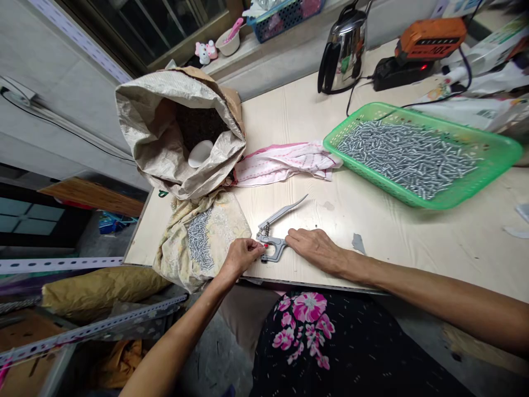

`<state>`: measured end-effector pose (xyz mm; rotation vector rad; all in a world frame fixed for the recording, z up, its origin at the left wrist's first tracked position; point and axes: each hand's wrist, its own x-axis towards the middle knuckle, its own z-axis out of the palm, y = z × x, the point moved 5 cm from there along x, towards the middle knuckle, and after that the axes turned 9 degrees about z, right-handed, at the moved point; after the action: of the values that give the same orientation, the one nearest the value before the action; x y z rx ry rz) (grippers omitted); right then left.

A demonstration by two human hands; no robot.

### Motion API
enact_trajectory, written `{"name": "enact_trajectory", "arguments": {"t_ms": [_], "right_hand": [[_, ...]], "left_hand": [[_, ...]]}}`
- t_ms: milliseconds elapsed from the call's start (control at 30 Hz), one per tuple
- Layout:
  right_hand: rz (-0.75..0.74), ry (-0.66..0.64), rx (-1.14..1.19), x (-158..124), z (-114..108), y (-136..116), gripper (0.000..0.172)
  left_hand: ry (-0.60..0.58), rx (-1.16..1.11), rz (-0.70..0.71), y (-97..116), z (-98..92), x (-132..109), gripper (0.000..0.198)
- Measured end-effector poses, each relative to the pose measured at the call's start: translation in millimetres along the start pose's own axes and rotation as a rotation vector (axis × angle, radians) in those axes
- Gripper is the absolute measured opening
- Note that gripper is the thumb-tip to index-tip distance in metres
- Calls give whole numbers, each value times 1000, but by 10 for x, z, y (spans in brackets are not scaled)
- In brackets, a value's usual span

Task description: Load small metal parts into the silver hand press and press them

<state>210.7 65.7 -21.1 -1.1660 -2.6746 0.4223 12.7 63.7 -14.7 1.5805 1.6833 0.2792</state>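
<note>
A grey pair of snap pliers lies near the table's front edge, its lever handle raised and a spring showing beside the jaw. My right hand is closed around the lower handle from the right. At the jaw, by a small red part, the fingers of my left hand are pinched together. Whatever they hold is too small and hidden to make out. Just left of that hand, a pile of small silvery metal pieces rests on a patterned cloth.
A green basket full of short silvery metal pieces stands at the right. Behind the cloth, an open woven sack holds a white scoop or cup. A pink-and-white towel, a kettle and an orange battery sit farther back.
</note>
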Motion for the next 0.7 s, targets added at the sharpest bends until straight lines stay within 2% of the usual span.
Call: {"name": "enact_trajectory", "arguments": {"t_ms": [167,300,533,700], "right_hand": [[20,-36,5,12,-7,2,20],[-2,-5,-17,6,10,-3,20],[-85,105,-112,-34,37,-42,23],[-81,105,-101,-37,20,-42,23]], "left_hand": [[-103,-15,-47,-4,-6,86,28],[-101,10,-41,25,-5,72,26],[52,109,118,103,-13,-120,21],[207,130,393,188,49,-283,18]]}}
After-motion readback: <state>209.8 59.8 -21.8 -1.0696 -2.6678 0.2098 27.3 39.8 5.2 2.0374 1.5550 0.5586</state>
